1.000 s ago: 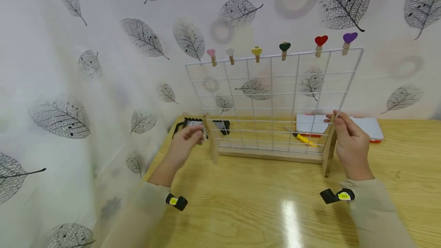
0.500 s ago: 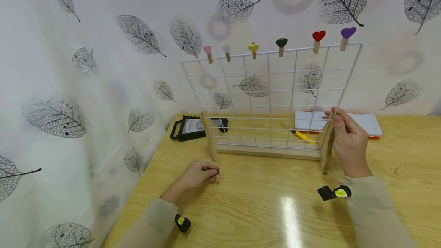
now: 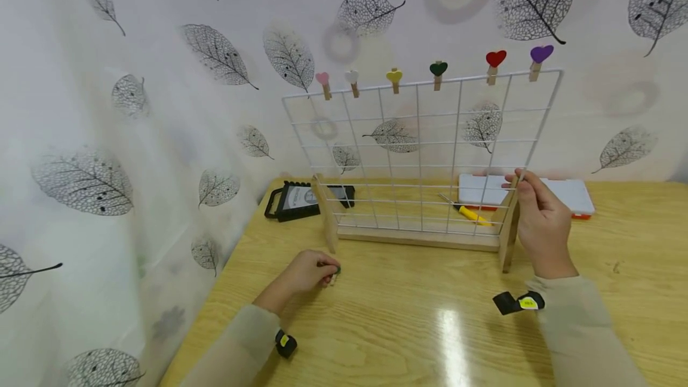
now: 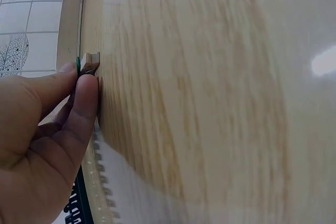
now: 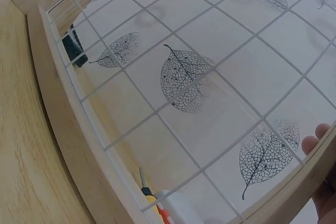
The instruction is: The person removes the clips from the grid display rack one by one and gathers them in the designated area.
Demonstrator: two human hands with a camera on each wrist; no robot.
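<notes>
Low over the tabletop, in front of the rack's left foot, my left hand [image 3: 310, 271] pinches a small wooden clothespin [image 4: 91, 59] between thumb and fingers. A green piece shows along one side of it; its lower part is hidden by the fingertips. My right hand [image 3: 545, 226] grips the wooden right upright [image 3: 510, 226] of a rack, fingers behind it. The rack carries a white wire grid [image 3: 421, 154]. Along its top wire are clipped several heart clothespins: pink [image 3: 323, 83], white [image 3: 352, 81], yellow [image 3: 394, 79], green [image 3: 438, 73], red [image 3: 494, 64] and purple [image 3: 540, 60].
Behind the rack lie a black-handled case [image 3: 298, 203] at left, a yellow-handled screwdriver [image 3: 473, 215], and a flat white box with a red base [image 3: 575, 197] at right. A leaf-patterned curtain [image 3: 161, 136] hangs behind and to the left of the wooden table [image 3: 398, 315].
My left hand has come down and toward me from beside the rack's left upright to the tabletop, clothespin still pinched, and is nearly still since half a second ago. The right hand keeps its grip.
</notes>
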